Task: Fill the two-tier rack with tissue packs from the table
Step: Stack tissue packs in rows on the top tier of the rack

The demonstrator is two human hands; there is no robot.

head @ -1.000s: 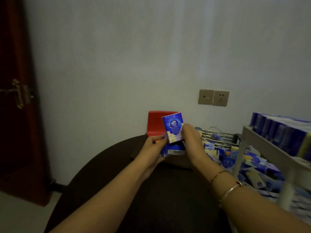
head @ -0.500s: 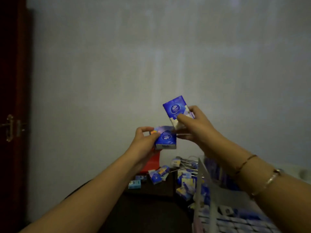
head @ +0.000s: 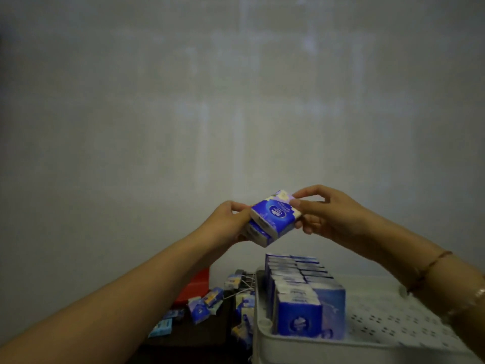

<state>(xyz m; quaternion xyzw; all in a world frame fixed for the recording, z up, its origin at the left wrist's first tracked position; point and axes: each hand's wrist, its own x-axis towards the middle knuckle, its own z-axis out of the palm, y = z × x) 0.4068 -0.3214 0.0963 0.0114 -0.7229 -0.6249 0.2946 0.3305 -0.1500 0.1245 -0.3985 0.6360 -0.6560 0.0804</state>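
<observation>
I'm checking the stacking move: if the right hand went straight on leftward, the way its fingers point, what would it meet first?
Probably the left hand, gripping the far end of the same stacked blue tissue packs that the right hand pinches; depth is unclear.

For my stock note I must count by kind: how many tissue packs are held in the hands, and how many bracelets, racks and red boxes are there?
Held tissue packs: 2 (upper pack, lower pack)
Bracelets: 2 (thin bracelet, wide bracelet)
White rack: 1
Red box: 1
Total: 6
</observation>
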